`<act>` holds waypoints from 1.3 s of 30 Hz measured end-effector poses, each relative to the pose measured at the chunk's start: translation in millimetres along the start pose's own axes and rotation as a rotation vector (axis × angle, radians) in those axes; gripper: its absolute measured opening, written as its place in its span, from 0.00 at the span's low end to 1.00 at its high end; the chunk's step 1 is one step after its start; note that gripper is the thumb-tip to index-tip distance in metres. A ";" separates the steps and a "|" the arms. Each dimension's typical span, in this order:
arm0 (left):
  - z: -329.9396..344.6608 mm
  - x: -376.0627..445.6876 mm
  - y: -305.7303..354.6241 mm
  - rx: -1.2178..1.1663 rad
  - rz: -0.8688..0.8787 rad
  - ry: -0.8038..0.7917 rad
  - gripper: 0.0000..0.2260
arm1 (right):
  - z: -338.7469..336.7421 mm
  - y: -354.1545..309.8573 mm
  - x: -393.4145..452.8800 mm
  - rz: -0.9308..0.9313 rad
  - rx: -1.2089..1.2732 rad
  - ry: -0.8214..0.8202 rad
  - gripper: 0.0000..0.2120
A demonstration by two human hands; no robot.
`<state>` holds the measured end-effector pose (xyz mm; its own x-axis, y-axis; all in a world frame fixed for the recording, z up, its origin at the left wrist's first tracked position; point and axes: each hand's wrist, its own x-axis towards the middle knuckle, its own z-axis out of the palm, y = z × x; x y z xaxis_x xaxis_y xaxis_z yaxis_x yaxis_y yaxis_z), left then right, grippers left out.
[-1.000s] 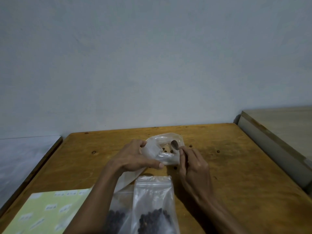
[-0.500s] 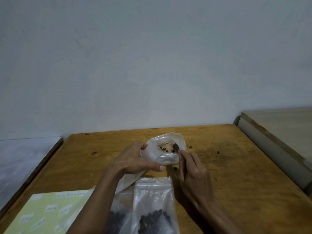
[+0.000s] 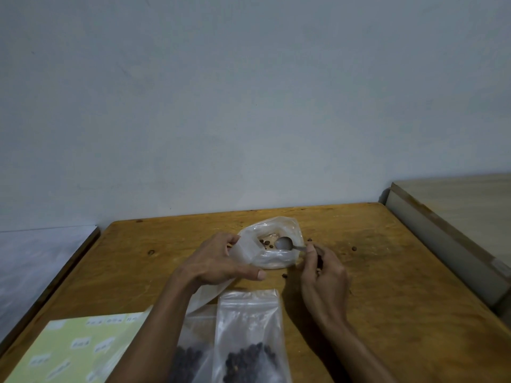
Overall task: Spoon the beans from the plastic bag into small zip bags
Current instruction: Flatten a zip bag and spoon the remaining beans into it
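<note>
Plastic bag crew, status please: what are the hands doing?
Left hand grips plastic bag open. Right hand pinches spoon, bowl inside, few beans left. Stray beans on table.

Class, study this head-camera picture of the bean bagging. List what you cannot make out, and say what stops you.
- Zip bags: bottoms cut off by the lower frame edge, so their fill is unknown.
- Second zip bag: partly behind the left arm.
- Spoon handle: hidden in the right hand; grip unclear.
- Plastic bag: glare and folds hide how many beans remain.
- Green sheet: print too small and blurred.
</note>
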<state>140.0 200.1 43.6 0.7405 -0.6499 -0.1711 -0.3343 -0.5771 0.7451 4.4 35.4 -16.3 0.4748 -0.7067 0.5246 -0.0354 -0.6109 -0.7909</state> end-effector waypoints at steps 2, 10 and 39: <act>1.3 1.1 -0.1 -0.003 -0.002 0.018 0.41 | -1.1 -0.4 -0.8 -0.096 -0.024 0.018 0.09; 4.6 4.2 0.3 0.008 0.011 0.015 0.41 | 5.9 14.6 -8.0 -0.333 -0.142 -0.227 0.14; 6.5 2.6 1.0 0.069 0.050 -0.023 0.49 | 12.1 -4.5 -12.0 -0.321 -0.252 -0.196 0.13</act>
<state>137.8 194.5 39.7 0.7084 -0.6895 -0.1506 -0.4101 -0.5758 0.7073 9.5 51.0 -22.8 0.6533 -0.4009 0.6423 -0.0601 -0.8731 -0.4838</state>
